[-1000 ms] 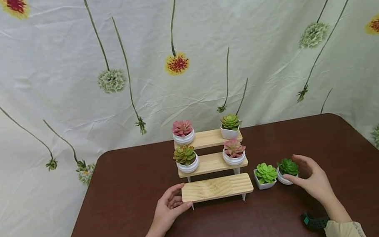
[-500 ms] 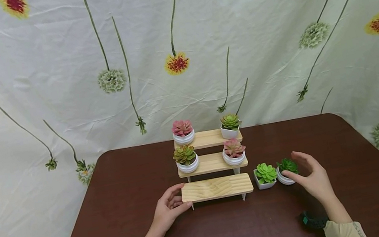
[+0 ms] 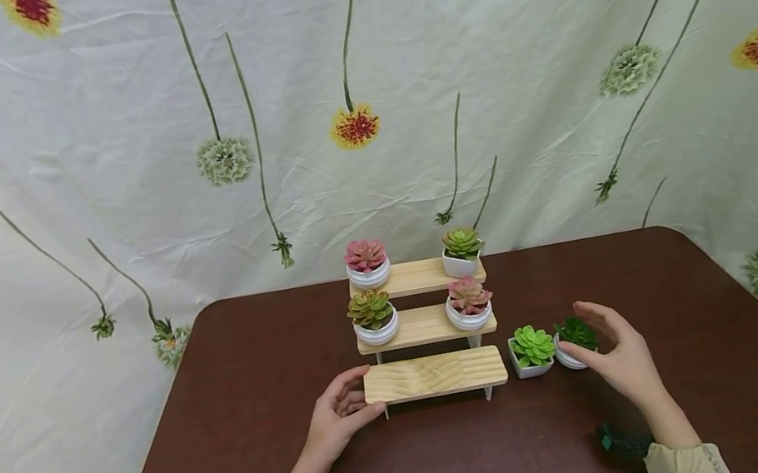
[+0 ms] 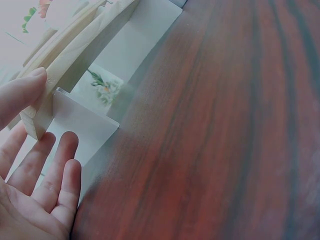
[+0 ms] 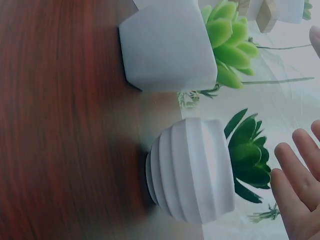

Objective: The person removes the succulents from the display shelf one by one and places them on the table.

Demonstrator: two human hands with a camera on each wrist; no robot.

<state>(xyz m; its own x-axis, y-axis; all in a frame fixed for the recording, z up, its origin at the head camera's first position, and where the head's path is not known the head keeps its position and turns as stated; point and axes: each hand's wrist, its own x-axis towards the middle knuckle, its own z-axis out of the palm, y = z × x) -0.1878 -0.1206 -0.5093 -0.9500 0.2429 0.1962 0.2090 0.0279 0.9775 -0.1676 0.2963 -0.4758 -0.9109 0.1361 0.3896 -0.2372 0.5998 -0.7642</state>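
My left hand (image 3: 338, 417) pinches the left end of the lowest step of a three-tier wooden display stand (image 3: 434, 375). In the left wrist view, the thumb lies on the board (image 4: 75, 60) and the fingers are at its end and below it. My right hand (image 3: 621, 354) hovers by a dark green potted succulent (image 3: 577, 333), thumb and fingers spread. The right wrist view shows these fingers apart from its ribbed white pot (image 5: 192, 170). Beside it stands a bright green succulent (image 3: 532, 346) in an angular white pot (image 5: 167, 47).
On the top tier sit a pink succulent (image 3: 366, 262) and a green one (image 3: 462, 249). The middle tier bears a brownish-green succulent (image 3: 372, 314) and a pale pink one (image 3: 468, 301). Behind the dark brown table (image 3: 256, 359) hangs a flower-print cloth (image 3: 508, 61).
My right hand has drawn slightly up and left, its fingers coming away from the dark green succulent's pot. The left hand, stand and pots stay where they were.
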